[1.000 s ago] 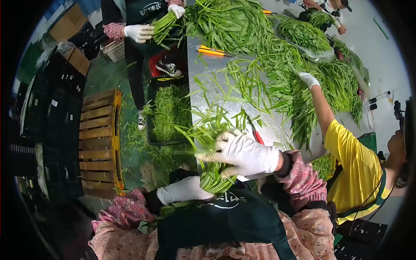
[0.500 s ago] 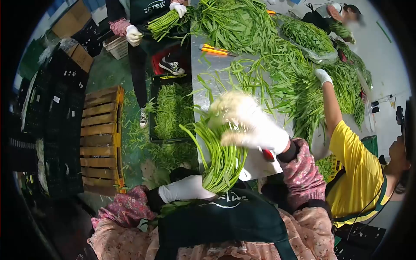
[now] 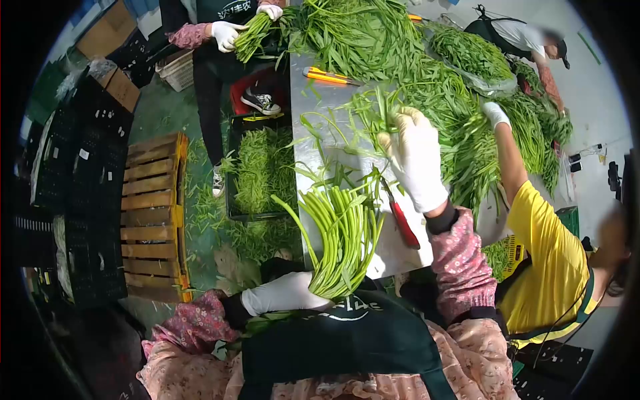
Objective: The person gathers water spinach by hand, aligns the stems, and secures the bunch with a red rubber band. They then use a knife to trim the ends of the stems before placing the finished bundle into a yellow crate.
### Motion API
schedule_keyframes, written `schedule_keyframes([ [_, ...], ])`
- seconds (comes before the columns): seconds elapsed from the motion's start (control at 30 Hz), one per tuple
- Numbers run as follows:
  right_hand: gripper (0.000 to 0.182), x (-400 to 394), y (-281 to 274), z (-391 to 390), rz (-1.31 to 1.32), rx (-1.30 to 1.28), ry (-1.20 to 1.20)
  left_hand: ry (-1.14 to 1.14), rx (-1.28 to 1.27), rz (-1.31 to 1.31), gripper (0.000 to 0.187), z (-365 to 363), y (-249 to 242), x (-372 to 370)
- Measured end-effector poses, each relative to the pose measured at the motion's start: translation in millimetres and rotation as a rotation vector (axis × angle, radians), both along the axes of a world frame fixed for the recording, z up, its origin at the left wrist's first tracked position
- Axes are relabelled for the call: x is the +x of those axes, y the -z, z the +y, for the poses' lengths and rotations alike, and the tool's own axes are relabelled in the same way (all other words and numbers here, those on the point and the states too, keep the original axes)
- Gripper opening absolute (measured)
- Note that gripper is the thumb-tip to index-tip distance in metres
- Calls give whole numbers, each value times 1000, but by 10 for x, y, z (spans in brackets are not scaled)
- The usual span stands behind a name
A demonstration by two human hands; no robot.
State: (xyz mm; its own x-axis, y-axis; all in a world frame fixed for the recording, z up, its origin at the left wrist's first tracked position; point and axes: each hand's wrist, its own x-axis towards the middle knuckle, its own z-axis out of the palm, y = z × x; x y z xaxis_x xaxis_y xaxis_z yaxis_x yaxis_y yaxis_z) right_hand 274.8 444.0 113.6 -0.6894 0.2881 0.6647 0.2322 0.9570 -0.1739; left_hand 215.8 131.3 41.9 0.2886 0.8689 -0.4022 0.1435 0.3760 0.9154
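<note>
My left hand (image 3: 287, 293), in a white glove, is wrapped round the lower end of a bunch of green stems (image 3: 337, 237) close to my apron. The stems fan out upward over the table's near left edge. My right hand (image 3: 417, 157), also gloved, is above the metal table (image 3: 393, 257), its fingers closed on some leafy greens (image 3: 381, 110). Just below it lies a red-handled knife (image 3: 403, 223), its dark blade pointing up and left. Loose leaves and thin stems are scattered beyond the bunch.
Large leafy heaps (image 3: 367, 40) cover the table's far and right parts. An orange cutter (image 3: 328, 77) lies near the left edge. A crate of cuttings (image 3: 257, 170) and a wooden pallet (image 3: 152, 217) are at left. Co-workers are at far left, right and far right.
My right hand has moved up and right, off the bunch, with some greens in its fingers. The knife is now more fully visible. My left hand has stayed on the stems.
</note>
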Motion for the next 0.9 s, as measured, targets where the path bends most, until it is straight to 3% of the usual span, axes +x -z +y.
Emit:
schedule_keyframes([
  [0.07, 55, 161, -217, -427, -311, -182, -278, 47, 166, 73, 40, -13, 117, 2],
  [0.17, 68, 318, -171, -705, -922, -412, -355, -57, -49, -97, 40, 44, -54, 15],
  [0.2, 52, 343, 36, -740, -780, -290, -416, -19, -37, -42, 40, 55, -80, 1],
  [0.3, 36, 355, 48, -704, -884, -175, -386, 62, 36, 98, 39, 60, -102, -15],
  [0.33, 22, 367, 178, -642, -605, -158, -438, 66, 91, 127, 39, 52, -94, -6],
  [0.37, 18, 328, 167, -562, -581, -121, -241, 71, 146, 156, 39, 46, -91, 11],
  [0.43, 17, 200, 117, -345, -520, -43, 158, -65, 102, 32, 40, 12, -59, 67],
  [0.5, 34, 149, -31, -216, -79, 43, 134, -118, 139, 15, 41, 31, -64, 48],
  [0.53, 47, 136, -198, -333, -109, -22, 76, -94, 187, 55, 41, 23, -91, 33],
  [0.63, 23, 280, -79, -535, -226, -392, -603, -36, 311, 160, 40, 16, -45, 16],
  [0.7, 16, 355, 50, -769, -395, -341, -734, -53, 337, 201, 40, -11, 28, 50],
  [0.73, 20, 390, 122, -808, -573, -239, -643, -68, 336, 185, 41, -10, 13, 50],
  [0.83, 26, 496, 194, -727, -532, -435, -682, -79, 370, 223, 42, -27, -6, 50],
  [0.9, 37, 539, 151, -746, -595, -394, -668, -3, 443, 355, 41, -37, 20, 54],
])
